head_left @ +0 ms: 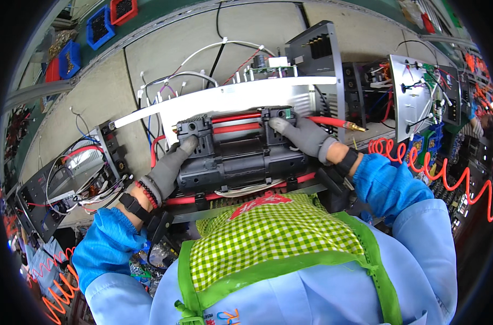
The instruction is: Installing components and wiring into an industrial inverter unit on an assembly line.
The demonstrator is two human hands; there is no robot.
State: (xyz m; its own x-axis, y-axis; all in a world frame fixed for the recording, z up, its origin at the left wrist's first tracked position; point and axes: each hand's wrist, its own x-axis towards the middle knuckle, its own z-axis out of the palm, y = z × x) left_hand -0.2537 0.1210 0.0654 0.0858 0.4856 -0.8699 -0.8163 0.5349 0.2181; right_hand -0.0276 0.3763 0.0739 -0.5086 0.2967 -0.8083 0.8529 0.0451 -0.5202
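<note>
A black plastic housing [235,167] with raised blocks at its two ends lies level in front of my body, held between my two hands. Thick red cables [236,128] run across between the blocks. My left hand [173,165], in a grey glove, grips the left end, thumb on top of the block. On the right end, my gloved right hand [307,136] is closed in the same way. The fingers beneath the housing are hidden. Past my right hand a red cable end with a brass tip [356,127] sticks out to the right.
Behind the housing stands an open white metal casing [219,98] with a circuit board [268,69] and wires. More opened units lie left [75,176] and right [414,95]. A red coiled hose [436,170] hangs at right. Blue bins [99,28] sit far left.
</note>
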